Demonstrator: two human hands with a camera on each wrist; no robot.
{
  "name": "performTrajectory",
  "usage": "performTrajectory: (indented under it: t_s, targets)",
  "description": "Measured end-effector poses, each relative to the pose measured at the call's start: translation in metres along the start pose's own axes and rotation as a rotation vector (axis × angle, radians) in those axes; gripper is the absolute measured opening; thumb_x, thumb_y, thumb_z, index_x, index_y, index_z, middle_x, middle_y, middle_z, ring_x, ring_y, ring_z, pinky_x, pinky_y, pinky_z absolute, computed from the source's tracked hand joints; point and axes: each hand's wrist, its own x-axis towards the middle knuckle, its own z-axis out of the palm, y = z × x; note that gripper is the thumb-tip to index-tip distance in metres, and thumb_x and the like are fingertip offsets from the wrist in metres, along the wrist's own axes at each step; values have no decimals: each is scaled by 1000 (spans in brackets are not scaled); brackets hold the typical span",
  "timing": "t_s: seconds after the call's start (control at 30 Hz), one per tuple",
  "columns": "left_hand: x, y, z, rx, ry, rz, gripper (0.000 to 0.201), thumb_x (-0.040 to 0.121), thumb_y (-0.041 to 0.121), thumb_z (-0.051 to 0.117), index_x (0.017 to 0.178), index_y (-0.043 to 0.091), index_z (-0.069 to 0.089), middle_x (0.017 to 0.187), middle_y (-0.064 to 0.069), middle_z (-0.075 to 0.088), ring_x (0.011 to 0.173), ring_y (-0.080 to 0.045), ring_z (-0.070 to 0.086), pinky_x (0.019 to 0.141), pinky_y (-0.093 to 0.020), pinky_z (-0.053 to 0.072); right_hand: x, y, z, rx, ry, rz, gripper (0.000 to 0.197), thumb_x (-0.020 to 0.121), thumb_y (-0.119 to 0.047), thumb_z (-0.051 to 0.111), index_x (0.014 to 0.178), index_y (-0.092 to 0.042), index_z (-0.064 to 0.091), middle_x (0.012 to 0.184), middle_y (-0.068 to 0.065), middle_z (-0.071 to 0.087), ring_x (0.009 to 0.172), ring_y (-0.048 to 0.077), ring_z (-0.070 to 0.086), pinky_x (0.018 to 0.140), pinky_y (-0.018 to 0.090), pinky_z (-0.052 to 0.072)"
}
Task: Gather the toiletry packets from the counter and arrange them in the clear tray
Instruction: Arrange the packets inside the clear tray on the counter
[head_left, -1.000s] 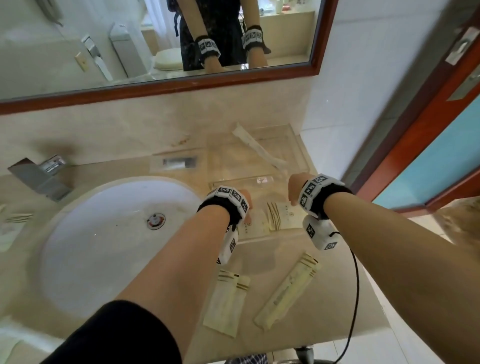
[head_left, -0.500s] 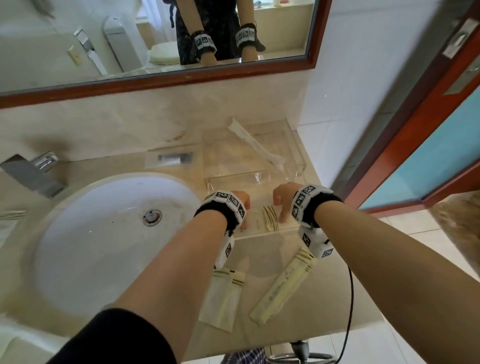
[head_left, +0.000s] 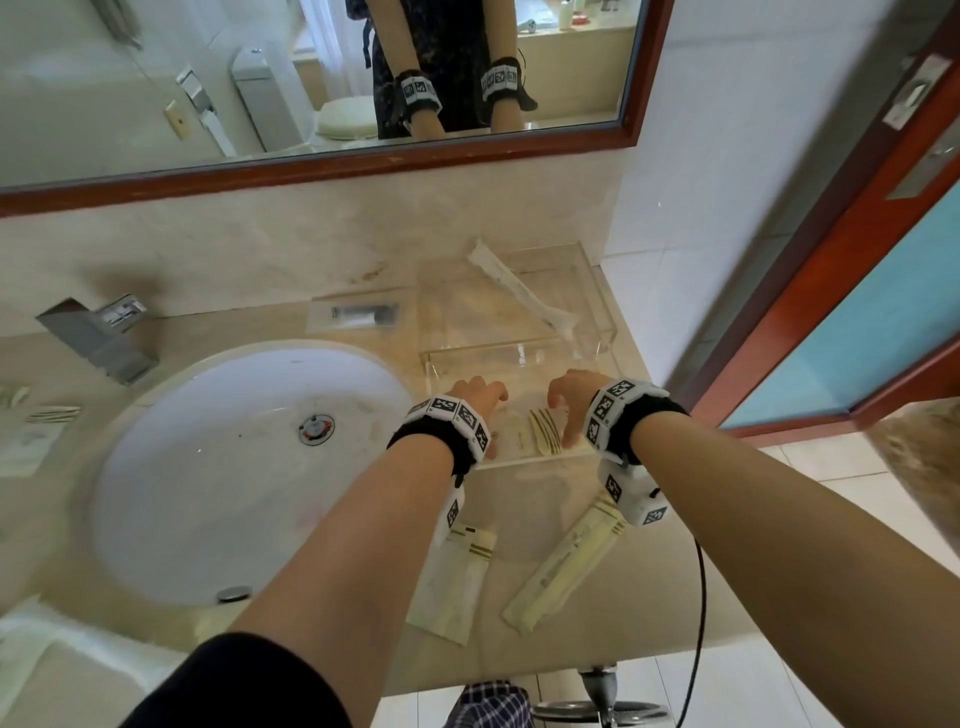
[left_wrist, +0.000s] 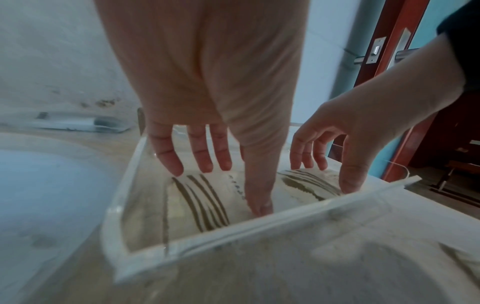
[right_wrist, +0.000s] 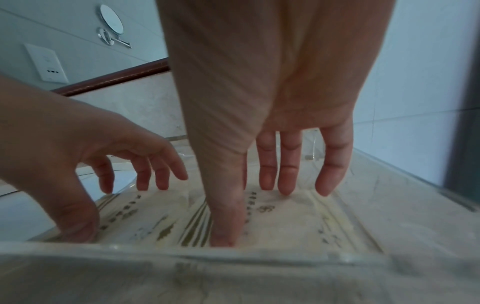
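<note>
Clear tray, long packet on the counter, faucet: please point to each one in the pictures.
clear tray (left_wrist: 233, 232), left wrist view, on its near wall.
long packet (head_left: 566, 561), head view, on its middle.
faucet (head_left: 98, 338), head view, on its spout.

Left hand and right hand: side by side, forearms extended, fingers spread and angled downward, thumbs lowest.

— Where does the tray sit?
— On the table, right of the sink, its back compartment toward the wall.
— And inside?
— Two packets side by side in the front compartment, both hands over them; a long packet slants across the back one.
— Outside it?
— Two more packets lie on the table nearer the front edge; the tap stands behind the sink's left.
</note>
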Motion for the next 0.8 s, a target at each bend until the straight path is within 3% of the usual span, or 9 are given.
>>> performTrajectory:
  t_s: [0.13,0.2,0.27,0.37,0.57,0.67,0.8]
  targets:
    - [-22,2,-5,-31,28,23,83,68,19,83,137,24,38,136,-4,43,126,-26,43,98,-44,44,-15,1,4,28,81,-36,78,49,-20,88,117,-31,52,96,-10,43,94,22,58,80,42,56]
    - [-31,6,-9,-22,47,36,79,70,23,82,137,24,39,138,-4,42,128,-25,42,98,-43,43,-26,-1,3,46,127,-77,70,53,-19,88,113,-30,54,100,-9,49,90,19,56,79,36,54]
    - [-41,10,-10,-32,66,42,74,73,25,81,136,24,41,137,-4,43,128,-24,41,98,-42,42,-38,-5,-2,59,139,-104,55,64,-20,85,113,-26,59,111,-3,57,97,22,59,77,30,47]
    - [-57,18,-10,-30,105,61,69,76,26,78,135,23,43,137,-4,44,128,-23,42,101,-41,42,-54,-11,-4,59,156,-146,39,76,-21,78,112,-19,64,115,3,62,101,24,62,76,28,44]
    - [-91,23,-2,53,242,64,58,79,33,74,130,22,48,134,-2,46,127,-22,42,102,-39,42,-93,-30,-1,26,171,-208,41,75,-37,78,109,-18,65,113,3,64,101,23,61,78,30,46]
    - [-108,24,4,18,256,20,43,82,39,69,118,19,56,123,-1,56,114,-21,53,96,-36,46,-112,-38,7,-97,162,-214,51,75,-52,72,112,-18,64,110,3,64,101,23,61,78,31,46]
    - [-124,28,20,16,139,-89,33,87,41,63,102,12,65,104,-4,68,93,-24,65,83,-33,53,-130,-47,23,-231,86,-214,60,71,-59,72,111,-15,65,106,4,66,96,25,63,77,32,49]
